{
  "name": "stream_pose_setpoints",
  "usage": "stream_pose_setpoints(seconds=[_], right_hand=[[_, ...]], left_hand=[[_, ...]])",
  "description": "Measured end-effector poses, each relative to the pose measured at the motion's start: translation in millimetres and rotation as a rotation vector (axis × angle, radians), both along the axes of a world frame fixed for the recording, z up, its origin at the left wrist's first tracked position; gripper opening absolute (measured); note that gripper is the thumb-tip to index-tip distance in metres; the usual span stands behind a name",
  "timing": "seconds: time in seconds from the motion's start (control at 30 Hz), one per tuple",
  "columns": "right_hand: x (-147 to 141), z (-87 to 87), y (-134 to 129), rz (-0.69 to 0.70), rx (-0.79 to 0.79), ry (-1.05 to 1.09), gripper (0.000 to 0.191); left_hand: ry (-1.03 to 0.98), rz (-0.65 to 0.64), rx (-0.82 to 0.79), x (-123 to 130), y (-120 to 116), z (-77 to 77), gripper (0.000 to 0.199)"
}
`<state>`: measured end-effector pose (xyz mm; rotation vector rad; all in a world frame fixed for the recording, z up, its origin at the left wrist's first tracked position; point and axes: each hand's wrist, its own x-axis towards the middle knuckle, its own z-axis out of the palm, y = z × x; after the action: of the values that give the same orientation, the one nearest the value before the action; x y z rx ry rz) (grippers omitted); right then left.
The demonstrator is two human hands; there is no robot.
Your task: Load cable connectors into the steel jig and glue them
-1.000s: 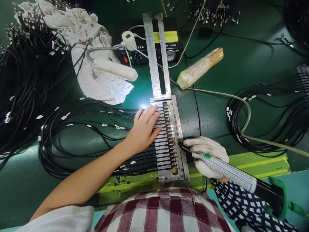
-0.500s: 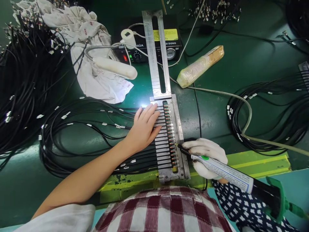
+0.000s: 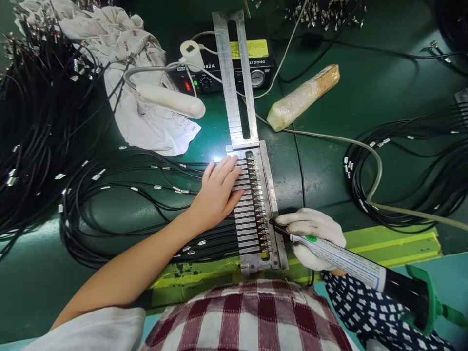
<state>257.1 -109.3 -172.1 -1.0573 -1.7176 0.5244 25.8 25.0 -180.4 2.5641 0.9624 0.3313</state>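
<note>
My bare left hand [image 3: 218,190] lies flat, fingers stretched out, over the slotted metal fixture [image 3: 246,231] and the cables in it. Several thin black cables [image 3: 219,231] lie side by side in its slots, and a row of small metal connectors [image 3: 260,204] sits at their ends. In a white glove, my right hand [image 3: 316,236] is closed around a dispensing syringe [image 3: 340,261] with a black nozzle and a printed label. The nozzle tip is at the connector row's right side, toward the near end; whether it touches one I cannot tell. The fixture's slotted lid [image 3: 224,73] is swung back.
Behind the fixture stands a black dispenser box [image 3: 208,73] with lit switches and a gauge. A white rod-like lamp [image 3: 170,100] rests by a crumpled cloth [image 3: 142,122]. A wrapped block [image 3: 303,97], coiled cables [image 3: 356,170] and a hose [image 3: 378,170] lie to the right.
The view has shifted very slightly. My left hand stays on the fixture, and the syringe in my right hand keeps nearly the same place by the connectors.
</note>
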Motion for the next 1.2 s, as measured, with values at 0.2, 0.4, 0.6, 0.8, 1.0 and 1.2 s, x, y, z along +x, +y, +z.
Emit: stream_pose_setpoints(seconds=[0.2,0.4,0.6,0.8,1.0,1.2], right_hand=[[0,-1.9,-1,0.012,0.008,0.017,0.024],[0,-0.4,0,0.007,-0.003,0.026,0.023],[-1,3.2,1,0.011,0.001,0.020,0.020],[-3,8.4,4,0.001,0.011,0.020,0.017],[-4,9.3,7,-0.013,0.016,0.015,0.014],[-3,4.2,5,-0.017,0.000,0.016,0.015]], left_hand=[[-0.004,-0.003,0.009,0,0,-0.7,0.041],[0.005,-0.002,0.006,-1,0,-1.1,0.040],[0.002,-0.009,0.024,-1,0,-1.5,0.040],[-0.002,-0.008,0.020,-1,0,-1.7,0.040],[0.002,-0.009,0.024,-1,0,-1.5,0.040],[0.000,-0.009,0.025,-1,0,-1.4,0.040]])
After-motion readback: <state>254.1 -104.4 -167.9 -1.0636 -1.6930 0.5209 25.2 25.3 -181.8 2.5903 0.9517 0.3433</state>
